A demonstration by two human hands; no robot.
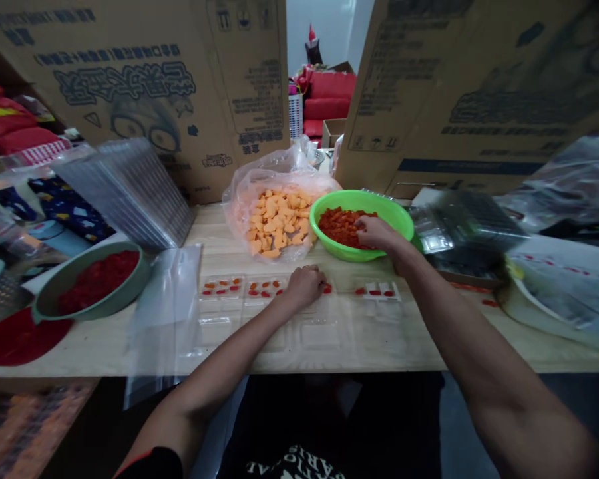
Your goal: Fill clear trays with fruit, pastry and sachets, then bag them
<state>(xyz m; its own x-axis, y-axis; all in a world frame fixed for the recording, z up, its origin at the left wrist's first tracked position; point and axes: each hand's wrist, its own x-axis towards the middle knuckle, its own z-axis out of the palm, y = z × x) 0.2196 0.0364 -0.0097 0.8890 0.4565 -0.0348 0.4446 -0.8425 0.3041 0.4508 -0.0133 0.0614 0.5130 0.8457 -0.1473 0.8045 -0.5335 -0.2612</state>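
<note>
My right hand (375, 233) reaches into a bright green basin (394, 216), its curled fingertips down among small red pieces (337, 226). Whether a piece is pinched there is hidden. Over a row of clear plastic trays (267, 301) my left hand (307, 286) is closed, knuckles up, and what its fingers may hold cannot be made out. A red piece (327, 289) lies right beside those fingers. Short rows of red and orange pieces (222, 287) sit in the trays at left, and several red pieces (375, 293) lie in the tray at right.
Behind the trays, an open plastic bag (279, 223) holds orange shapes. At left stand a grey-green bowl (92, 293) of red pieces, a red lid (22, 339), plastic sleeves (164, 306) and stacked clear trays (130, 189). A white tub (554, 306) is at right; cardboard boxes (180, 86) wall the back.
</note>
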